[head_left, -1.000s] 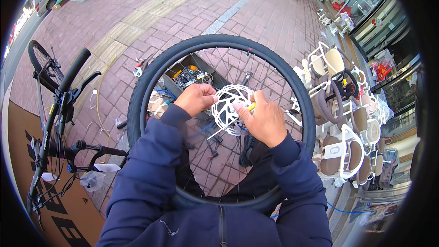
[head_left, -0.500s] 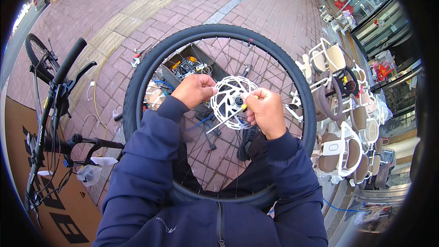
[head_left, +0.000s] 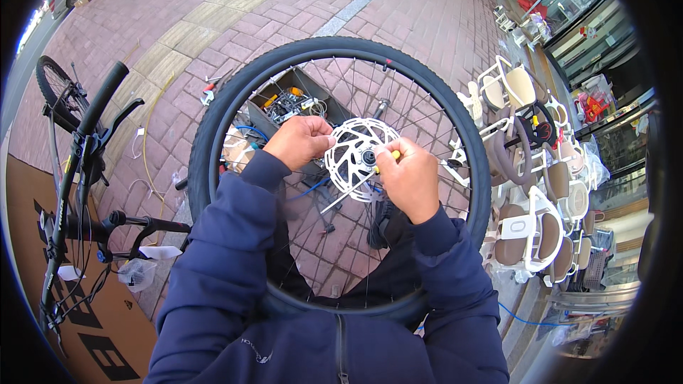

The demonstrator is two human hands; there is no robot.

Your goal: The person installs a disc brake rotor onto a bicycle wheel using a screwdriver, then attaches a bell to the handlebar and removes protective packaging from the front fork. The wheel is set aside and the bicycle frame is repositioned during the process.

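Observation:
A bicycle wheel (head_left: 469, 121) with a black knobbly tyre lies across my lap. At its hub sits a silver brake rotor (head_left: 345, 160) with many cut-outs. My left hand (head_left: 302, 141) is closed in a pinch at the rotor's left edge; anything small between the fingertips is hidden. My right hand (head_left: 409, 176) is closed on a slim hex key (head_left: 340, 200) with a yellow part, just right of the hub. The key's pale shaft slants down to the left across the rotor. My right fingers hide its other end.
Through the spokes shows a grey toolbox (head_left: 324, 89) of small parts on the brick paving. On the left stand bicycle handlebars (head_left: 92, 117) over a cardboard box (head_left: 114, 313). Several child seats (head_left: 530, 227) are piled at right. A dark shoe (head_left: 379, 231) is below the wheel.
My right hand and the hex key have shifted slightly and turned a little, with more yellow showing. The left hand keeps its pinch at the rotor edge. The whole view has drifted slightly.

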